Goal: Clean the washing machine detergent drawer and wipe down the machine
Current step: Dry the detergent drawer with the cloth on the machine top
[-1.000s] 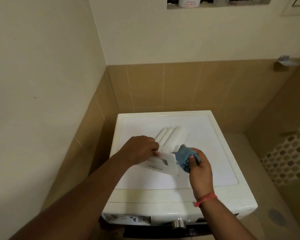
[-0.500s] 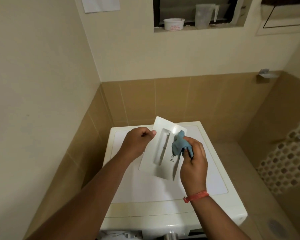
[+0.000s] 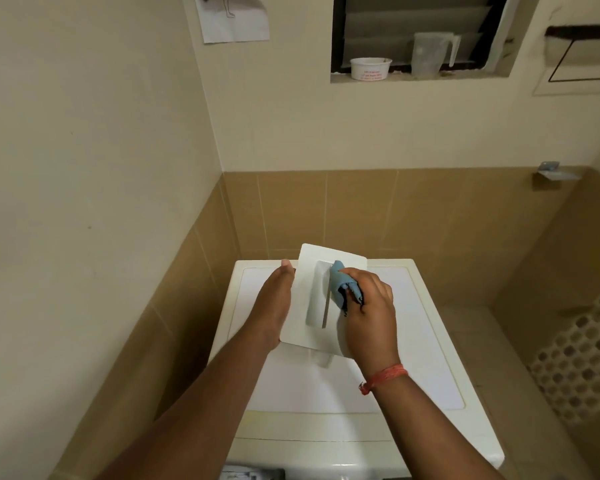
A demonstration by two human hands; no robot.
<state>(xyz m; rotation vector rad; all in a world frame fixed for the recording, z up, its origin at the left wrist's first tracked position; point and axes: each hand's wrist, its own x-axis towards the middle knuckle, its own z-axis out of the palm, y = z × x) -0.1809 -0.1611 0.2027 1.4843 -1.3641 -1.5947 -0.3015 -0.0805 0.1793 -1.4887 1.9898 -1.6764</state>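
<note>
Here — right hand (image 3: pixel 369 308) grip round cloth (image 3: pixel 340 284)

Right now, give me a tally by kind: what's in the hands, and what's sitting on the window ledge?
Detergent drawers: 1
Blue cloths: 1
White tubs: 1
Clear measuring jugs: 1
Total: 4

Glossy plastic drawer (image 3: pixel 321 299) — soft cloth (image 3: pixel 340 284).
</note>
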